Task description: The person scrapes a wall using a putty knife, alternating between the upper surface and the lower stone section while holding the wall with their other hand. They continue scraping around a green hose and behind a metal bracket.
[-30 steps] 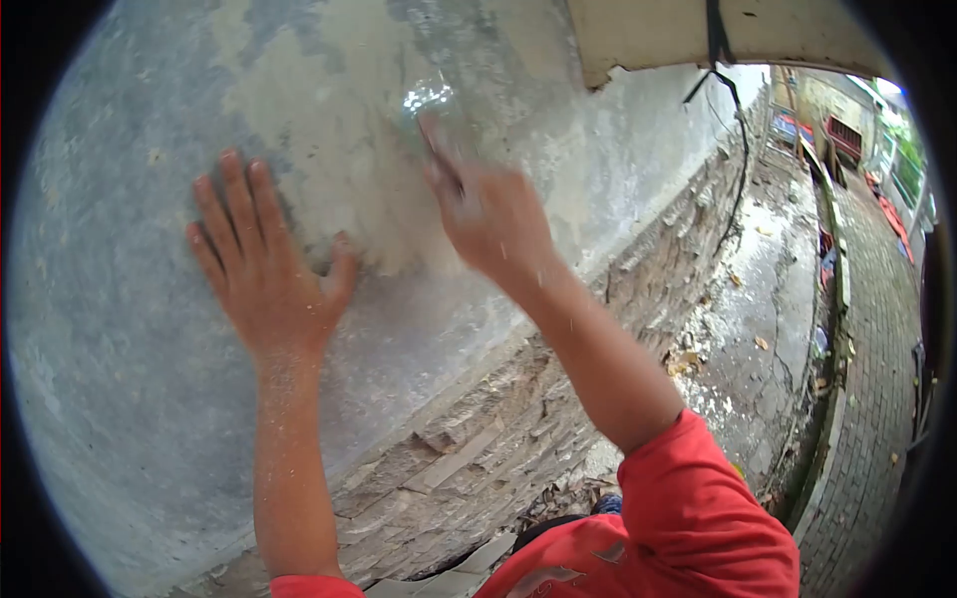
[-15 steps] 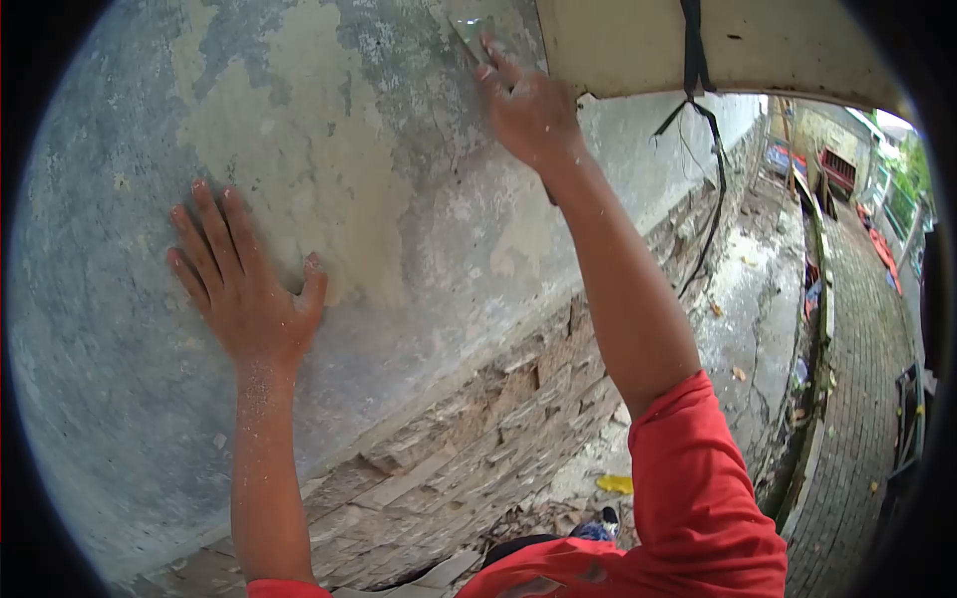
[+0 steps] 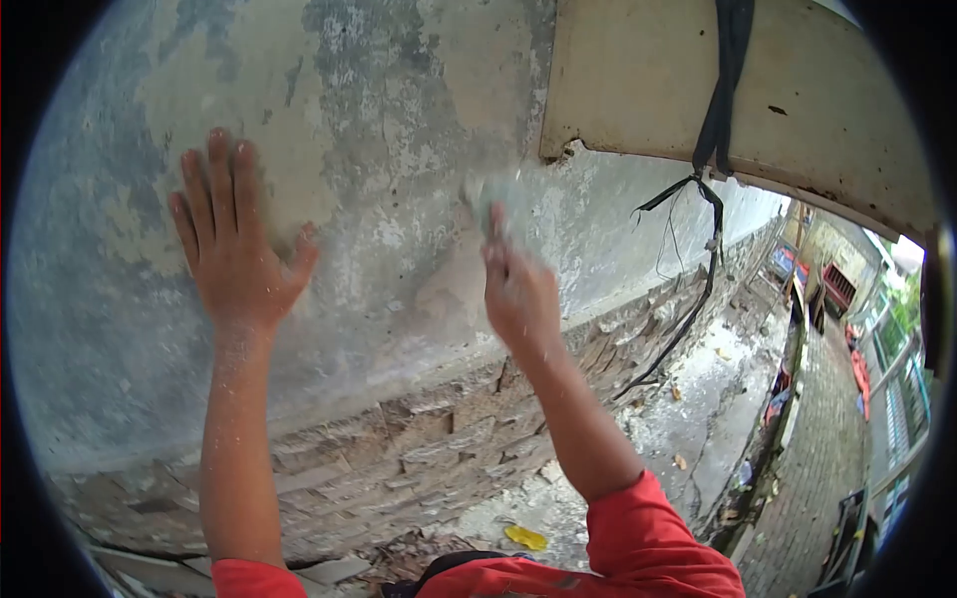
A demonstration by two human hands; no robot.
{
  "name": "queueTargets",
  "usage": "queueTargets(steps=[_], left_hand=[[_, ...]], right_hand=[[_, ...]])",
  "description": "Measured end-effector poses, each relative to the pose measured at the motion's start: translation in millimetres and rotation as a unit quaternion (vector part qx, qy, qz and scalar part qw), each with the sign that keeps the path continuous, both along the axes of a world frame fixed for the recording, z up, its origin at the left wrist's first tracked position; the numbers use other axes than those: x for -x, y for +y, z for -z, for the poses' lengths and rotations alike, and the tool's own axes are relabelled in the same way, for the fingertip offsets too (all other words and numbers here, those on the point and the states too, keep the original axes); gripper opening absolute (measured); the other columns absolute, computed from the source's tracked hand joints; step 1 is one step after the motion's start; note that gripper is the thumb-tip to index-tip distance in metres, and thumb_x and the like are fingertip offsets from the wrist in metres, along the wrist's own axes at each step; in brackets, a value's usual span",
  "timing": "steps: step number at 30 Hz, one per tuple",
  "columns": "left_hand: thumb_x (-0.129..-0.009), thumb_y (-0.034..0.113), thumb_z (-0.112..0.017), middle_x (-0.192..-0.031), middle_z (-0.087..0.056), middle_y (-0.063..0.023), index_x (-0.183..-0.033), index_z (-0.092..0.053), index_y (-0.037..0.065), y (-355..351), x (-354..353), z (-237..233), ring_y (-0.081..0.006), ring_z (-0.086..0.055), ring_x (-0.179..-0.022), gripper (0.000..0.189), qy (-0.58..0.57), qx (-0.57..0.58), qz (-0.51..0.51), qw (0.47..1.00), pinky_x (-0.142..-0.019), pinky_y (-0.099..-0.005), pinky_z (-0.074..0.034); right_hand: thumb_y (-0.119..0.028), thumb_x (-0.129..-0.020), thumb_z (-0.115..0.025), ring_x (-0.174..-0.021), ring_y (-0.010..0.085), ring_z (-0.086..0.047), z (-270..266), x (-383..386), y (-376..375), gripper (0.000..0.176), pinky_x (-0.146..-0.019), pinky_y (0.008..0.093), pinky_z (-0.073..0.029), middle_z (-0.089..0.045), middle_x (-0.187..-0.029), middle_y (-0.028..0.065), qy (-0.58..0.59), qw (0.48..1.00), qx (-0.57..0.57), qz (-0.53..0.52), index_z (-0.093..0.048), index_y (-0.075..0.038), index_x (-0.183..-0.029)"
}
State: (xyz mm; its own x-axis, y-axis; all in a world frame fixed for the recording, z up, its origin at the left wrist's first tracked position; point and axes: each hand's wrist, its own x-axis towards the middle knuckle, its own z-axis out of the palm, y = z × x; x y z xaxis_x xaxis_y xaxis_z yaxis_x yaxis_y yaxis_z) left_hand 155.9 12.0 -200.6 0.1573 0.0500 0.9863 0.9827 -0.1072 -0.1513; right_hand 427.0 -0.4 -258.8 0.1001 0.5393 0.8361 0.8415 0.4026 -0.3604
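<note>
My left hand (image 3: pixel 237 249) lies flat against the patchy grey wall (image 3: pixel 369 149), fingers spread, holding nothing. To its right, my right hand (image 3: pixel 520 289) is wrapped round a scraper (image 3: pixel 498 194), index finger stretched along it. Motion blurs the scraper, and its blade is at or close to the wall surface; contact cannot be made out. The wall shows pale bare patches and flaking paint around both hands.
A beige panel (image 3: pixel 638 90) juts out at the upper right, with a black strap (image 3: pixel 725 80) and a dangling black cable (image 3: pixel 713 259). Rough brickwork (image 3: pixel 429 439) runs below the wall. A yellow scrap (image 3: pixel 525 538) lies on the ground beside a paved path (image 3: pixel 817 448).
My right hand has moved down the wall with the scraper. The view has shifted, bringing more of the panel and brickwork into sight. My left hand remains flat on the wall.
</note>
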Motion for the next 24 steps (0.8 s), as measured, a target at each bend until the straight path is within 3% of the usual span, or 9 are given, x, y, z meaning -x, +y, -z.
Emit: queueTargets(steps=[3,6,9,10,13,15,19,21,24], left_hand=[[-0.083,0.041,-0.059,-0.159,-0.016,-0.0066,-0.153,-0.019,0.016,0,1,2,-0.0281,-0.011,-0.147,0.084,0.013,-0.014,0.0,1.0,-0.118,-0.0493,-0.011],[-0.083,0.045,-0.058,-0.159,-0.016,-0.0072,-0.152,-0.02,0.019,1,3,10,-0.0302,-0.011,-0.147,0.084,0.009,-0.009,-0.02,1.0,-0.117,-0.0524,-0.012],[-0.085,0.047,-0.055,-0.159,-0.017,-0.0077,-0.152,-0.021,0.019,-1,4,22,-0.0324,-0.012,-0.146,0.081,0.012,-0.008,-0.009,1.0,-0.116,-0.0535,-0.014],[-0.087,0.046,-0.053,-0.159,-0.017,-0.0077,-0.153,-0.02,0.019,-1,5,23,-0.0331,-0.012,-0.146,0.078,0.014,-0.019,-0.008,1.0,-0.116,-0.0533,-0.015],[-0.09,0.046,-0.051,-0.159,-0.016,-0.0077,-0.153,-0.019,0.019,0,5,23,-0.0339,-0.012,-0.146,0.076,0.031,-0.033,0.014,0.999,-0.115,-0.0535,-0.015],[-0.09,0.047,-0.051,-0.159,-0.016,-0.0077,-0.153,-0.018,0.02,-1,7,30,-0.0341,-0.012,-0.146,0.076,0.03,-0.042,0.024,0.998,-0.115,-0.0538,-0.015],[-0.09,0.048,-0.052,-0.16,-0.009,-0.0086,-0.154,-0.013,0.018,-2,-2,67,-0.0356,-0.007,-0.146,0.08,0.039,-0.005,0.008,0.999,-0.115,-0.0557,-0.011],[-0.09,0.047,-0.053,-0.161,-0.006,-0.0093,-0.154,-0.011,0.017,-7,-8,97,-0.036,-0.004,-0.147,0.082,0.051,0.021,0.009,0.998,-0.115,-0.0561,-0.009],[-0.089,0.044,-0.055,-0.161,0.0,-0.0109,-0.154,-0.008,0.016,-15,-27,131,-0.036,0.001,-0.147,0.086,0.052,0.096,0.0,0.994,-0.116,-0.0557,-0.006]], right_hand=[[-0.024,-0.097,-0.047,-0.063,0.0422,-0.061,-58,-1,1,0.049,-0.056,0.0499,-0.046,-0.061,-0.068,0.0247,0.017,0.999,0.049,-0.011,-0.039,-0.022,-0.145],[-0.02,-0.095,-0.055,-0.054,0.0383,-0.055,-51,4,2,0.045,-0.053,0.0423,-0.044,-0.06,-0.065,0.0217,0.03,0.998,-0.051,-0.006,-0.047,-0.022,-0.14],[-0.028,-0.096,-0.05,-0.066,0.0424,-0.061,22,-5,-4,0.048,-0.059,0.0491,-0.047,-0.064,-0.072,0.0218,0.036,0.996,0.075,0.026,-0.042,-0.027,-0.143],[-0.031,-0.097,-0.05,-0.068,0.043,-0.062,68,-14,0,0.048,-0.06,0.0505,-0.047,-0.064,-0.074,0.0241,0.051,0.998,0.016,-0.014,-0.039,-0.031,-0.144],[-0.033,-0.097,-0.049,-0.071,0.0445,-0.062,132,-32,-20,0.048,-0.063,0.0523,-0.046,-0.063,-0.075,0.0266,0.081,0.99,0.106,0.043,-0.039,-0.033,-0.144],[-0.034,-0.097,-0.047,-0.076,0.0466,-0.061,122,-50,-16,0.047,-0.066,0.0541,-0.046,-0.062,-0.074,0.028,0.144,0.968,0.195,0.064,-0.039,-0.033,-0.143],[-0.034,-0.098,-0.043,-0.079,0.049,-0.06,44,-75,14,0.043,-0.068,0.0543,-0.047,-0.062,-0.081,0.0308,0.1,0.992,0.021,0.069,-0.044,-0.024,-0.141],[-0.034,-0.098,-0.043,-0.084,0.0478,-0.061,3,-89,14,0.041,-0.072,0.0539,-0.048,-0.064,-0.086,0.0289,0.1,0.992,-0.007,0.083,-0.05,-0.021,-0.136],[-0.036,-0.098,-0.043,-0.084,0.0484,-0.061,31,-101,12,0.042,-0.074,0.0543,-0.048,-0.064,-0.088,0.0279,0.07,0.995,0.002,0.071,-0.048,-0.024,-0.137]])
